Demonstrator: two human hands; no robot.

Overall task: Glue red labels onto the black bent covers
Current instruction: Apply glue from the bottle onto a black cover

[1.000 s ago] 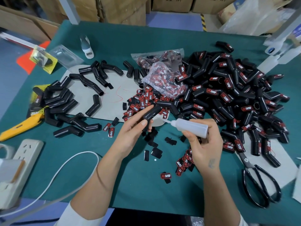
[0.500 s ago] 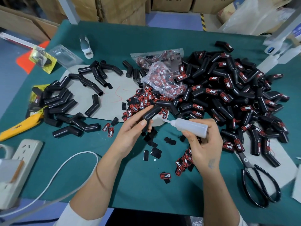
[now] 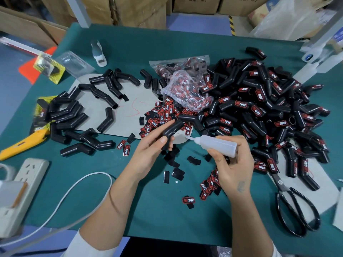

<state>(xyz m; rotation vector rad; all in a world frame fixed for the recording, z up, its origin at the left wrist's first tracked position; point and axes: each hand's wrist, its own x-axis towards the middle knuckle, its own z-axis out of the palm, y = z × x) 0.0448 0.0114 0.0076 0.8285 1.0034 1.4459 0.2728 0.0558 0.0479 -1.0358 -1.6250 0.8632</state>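
right hand [image 3: 233, 169] fingers wrapped round translucent white plastic glue bottle [image 3: 217, 145], nozzle pointing left at the cover | left hand [image 3: 148, 151] pinches black bent plastic cover [image 3: 171, 129] between thumb and fingertips, long axis slanting up-right, upper end clear of the fingers | beyond: loose red-and-black labels [image 3: 163, 115] on green table [image 3: 130, 45], labelled-cover heap [image 3: 269, 108] far right
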